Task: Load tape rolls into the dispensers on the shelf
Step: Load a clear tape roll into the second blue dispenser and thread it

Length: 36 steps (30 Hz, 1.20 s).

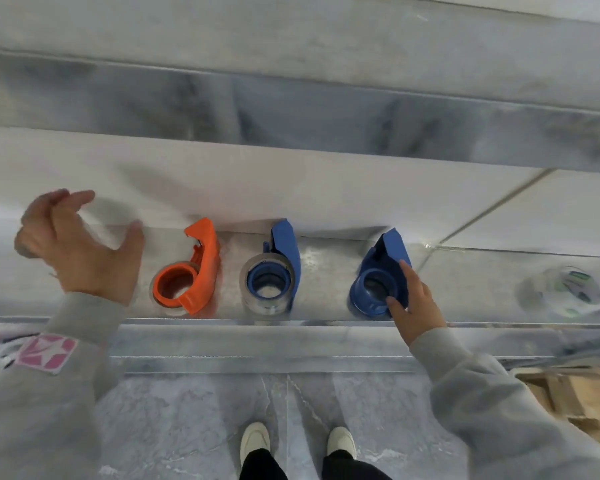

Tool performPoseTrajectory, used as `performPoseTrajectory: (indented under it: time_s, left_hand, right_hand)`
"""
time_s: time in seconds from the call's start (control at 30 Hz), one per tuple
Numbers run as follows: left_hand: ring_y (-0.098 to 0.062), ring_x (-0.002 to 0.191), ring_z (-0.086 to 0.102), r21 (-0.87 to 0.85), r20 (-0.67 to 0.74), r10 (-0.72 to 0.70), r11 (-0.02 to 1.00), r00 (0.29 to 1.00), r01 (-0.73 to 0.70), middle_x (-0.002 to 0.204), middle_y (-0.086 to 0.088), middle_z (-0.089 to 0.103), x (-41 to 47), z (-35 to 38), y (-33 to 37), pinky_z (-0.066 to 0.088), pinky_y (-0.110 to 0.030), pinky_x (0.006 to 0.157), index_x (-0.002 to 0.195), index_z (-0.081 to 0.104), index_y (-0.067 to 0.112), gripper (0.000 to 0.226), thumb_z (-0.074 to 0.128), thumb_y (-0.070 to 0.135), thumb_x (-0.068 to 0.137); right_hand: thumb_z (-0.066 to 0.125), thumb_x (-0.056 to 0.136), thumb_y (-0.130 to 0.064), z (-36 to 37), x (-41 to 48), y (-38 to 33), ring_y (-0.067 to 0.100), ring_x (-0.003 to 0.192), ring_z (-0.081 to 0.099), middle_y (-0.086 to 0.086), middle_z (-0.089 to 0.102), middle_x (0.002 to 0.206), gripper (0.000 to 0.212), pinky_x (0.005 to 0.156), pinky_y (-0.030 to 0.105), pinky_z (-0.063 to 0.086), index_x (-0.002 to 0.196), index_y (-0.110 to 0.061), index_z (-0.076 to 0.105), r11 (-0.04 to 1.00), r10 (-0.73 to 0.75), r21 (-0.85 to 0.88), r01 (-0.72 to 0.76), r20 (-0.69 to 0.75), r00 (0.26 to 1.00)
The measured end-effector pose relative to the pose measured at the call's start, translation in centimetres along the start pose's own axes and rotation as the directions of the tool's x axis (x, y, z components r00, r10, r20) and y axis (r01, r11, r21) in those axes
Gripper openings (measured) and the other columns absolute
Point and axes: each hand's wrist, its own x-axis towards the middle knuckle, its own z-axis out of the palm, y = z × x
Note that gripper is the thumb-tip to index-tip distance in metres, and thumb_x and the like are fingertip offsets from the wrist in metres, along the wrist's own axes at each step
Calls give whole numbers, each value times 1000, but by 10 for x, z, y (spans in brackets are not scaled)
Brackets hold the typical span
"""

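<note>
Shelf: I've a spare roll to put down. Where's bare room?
Widest: between the right blue dispenser, held by the right hand, and the clear tape roll. Smaller: between that dispenser and the middle blue dispenser. Crowded: orange dispenser close beside it, left hand above the left end.

one wide view from the person's head, tipped steeply down and forward. the shelf (329,271) runs left to right across the middle, close below. floor (174,420) and shoes (255,439) lie nearest, the wall (291,188) farthest.
</note>
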Motion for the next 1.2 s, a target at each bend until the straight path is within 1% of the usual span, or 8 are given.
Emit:
performPoseTrajectory:
  time_s: [0.2, 0.33, 0.47, 0.57, 0.73, 0.87, 1.1, 1.2]
  left_hand:
    - [-28, 103, 52, -355, 186, 283, 912, 941, -204, 113, 1, 48, -76, 40, 145, 45, -43, 88, 100, 61, 1, 27, 68, 9, 75]
    - [-19, 101, 51, -413, 498, 304, 907, 812, -86, 109, -9, 52, -137, 91, 194, 44, -31, 88, 100, 60, 6, 29, 63, 24, 78]
    - [-16, 104, 50, -64, 809, -155, 936, 567, 347, 121, 0, 42, -185, 145, 215, 45, -35, 93, 122, 49, 13, 53, 66, 43, 81]
    - [-20, 97, 52, 170, 797, -436, 826, 418, 537, 115, -7, 49, -203, 169, 232, 42, -29, 80, 116, 50, 8, 48, 66, 40, 84]
    - [-29, 77, 54, 298, 681, -594, 759, 428, 579, 88, -15, 58, -214, 186, 248, 40, -34, 69, 80, 52, 8, 21, 65, 24, 85]
    - [-29, 84, 60, 358, 671, -636, 728, 381, 585, 99, -14, 64, -217, 190, 245, 44, -35, 73, 110, 56, 3, 33, 64, 20, 83]
    - [-29, 93, 64, 332, 695, -653, 662, 300, 672, 107, -11, 64, -213, 195, 238, 53, -44, 90, 113, 52, 11, 33, 64, 23, 85]
    - [-24, 96, 59, 293, 658, -662, 663, 358, 689, 116, -9, 58, -212, 190, 239, 48, -35, 87, 120, 51, 9, 44, 64, 35, 86]
  right_hand:
    - [58, 89, -29, -11, 2, 20, 21, 116, 51, 3, 42, 139, 59, 95, 39, 47, 139, -35, 26, 986, 25, 167, -25, 0, 1000]
    - [63, 85, -32, -50, 14, 55, 18, 100, 59, 1, 54, 121, 55, 85, 37, 51, 133, -25, 38, 958, 61, 281, -56, -9, 998]
    - [66, 85, -20, -98, 29, 107, 16, 84, 61, 3, 62, 100, 38, 78, 32, 50, 120, -16, 52, 945, 53, 328, -14, -110, 993]
    - [68, 80, -12, -134, 45, 161, 28, 92, 58, 8, 61, 96, 36, 85, 42, 47, 114, -11, 55, 991, 34, 137, 4, -279, 960]
    - [75, 66, -29, -180, 57, 225, 37, 118, 35, 16, 42, 129, 63, 98, 48, 26, 122, -13, 49, 944, 133, -207, -256, -471, 872]
    - [69, 70, -41, -198, 69, 253, 26, 133, 18, 7, 39, 138, 59, 105, 46, 16, 122, -20, 51, 852, 237, -390, -350, -309, 921]
    - [60, 82, -36, -194, 69, 243, 24, 123, 41, -1, 62, 121, 30, 99, 40, 20, 107, -20, 67, 850, 102, -499, -171, -162, 981]
    - [59, 75, -39, -176, 49, 207, 26, 110, 54, 0, 69, 101, 27, 92, 39, 23, 88, -18, 71, 917, -157, -394, 65, -206, 966]
